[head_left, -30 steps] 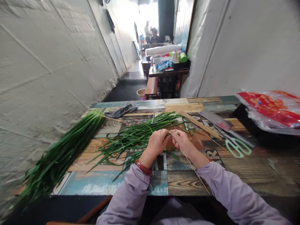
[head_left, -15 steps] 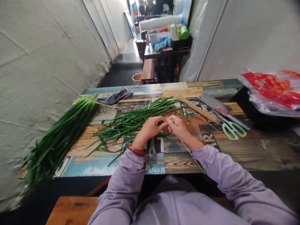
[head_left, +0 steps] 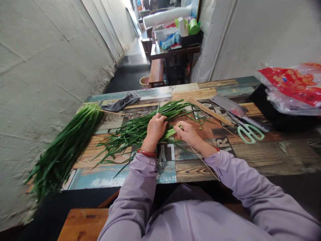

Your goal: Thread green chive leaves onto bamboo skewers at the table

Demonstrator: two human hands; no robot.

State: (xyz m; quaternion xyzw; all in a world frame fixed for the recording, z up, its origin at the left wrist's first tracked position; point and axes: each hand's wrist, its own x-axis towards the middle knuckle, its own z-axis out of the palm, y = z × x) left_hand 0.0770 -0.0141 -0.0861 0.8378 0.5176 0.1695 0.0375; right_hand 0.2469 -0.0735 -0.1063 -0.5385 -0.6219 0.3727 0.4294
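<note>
My left hand (head_left: 155,129) reaches into the loose pile of green chives (head_left: 135,132) in the middle of the table, fingers curled on the stalks. My right hand (head_left: 187,133) is closed on the pale ends of a few chives together with a thin bamboo skewer (head_left: 203,162), which runs back along my forearm toward the near table edge. The two hands are a short way apart. A thick tidy bundle of chives (head_left: 65,147) lies along the left side of the table.
A bundle of bamboo skewers (head_left: 209,110), a cleaver (head_left: 229,104) and green-handled scissors (head_left: 249,132) lie right of my hands. A grey cloth (head_left: 121,102) sits at the far left edge. A red-printed plastic bag (head_left: 293,88) rests at right. Another cluttered table (head_left: 173,50) stands beyond.
The camera has tilted downward. My left hand has left my right hand and moved up-left into the chive pile. My right hand stays put with the skewer.
</note>
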